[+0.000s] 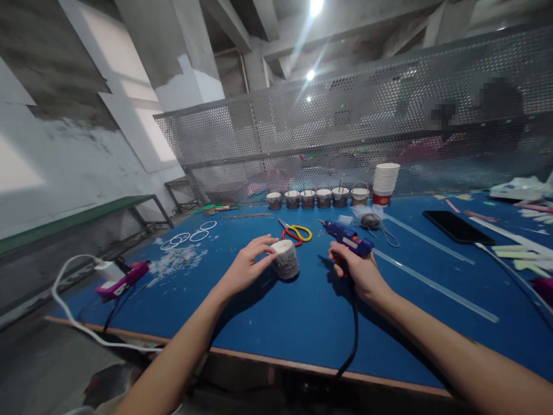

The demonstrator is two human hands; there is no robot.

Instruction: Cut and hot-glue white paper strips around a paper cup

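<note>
My left hand [253, 259] has its fingertips and thumb against the left side of a small cup [287, 264] with a rough grey-white covering. The cup stands on the blue table, tilted slightly; its top looks pale. In my right hand [356, 268] is a blue hot glue gun [348, 237], its nozzle pointing up and left, away from the cup. A black cord hangs from its grip over the table's front edge. Scissors [298, 233] with red and yellow handles lie just behind the cup.
Several dark-covered cups [324, 199] line the back, beside stacked paper cups [386, 181]. Clear glue sticks [436, 282], a twine ball [370, 221] and a black phone [457, 227] lie right. White rings [199, 236] and a purple power strip [125, 280] are left.
</note>
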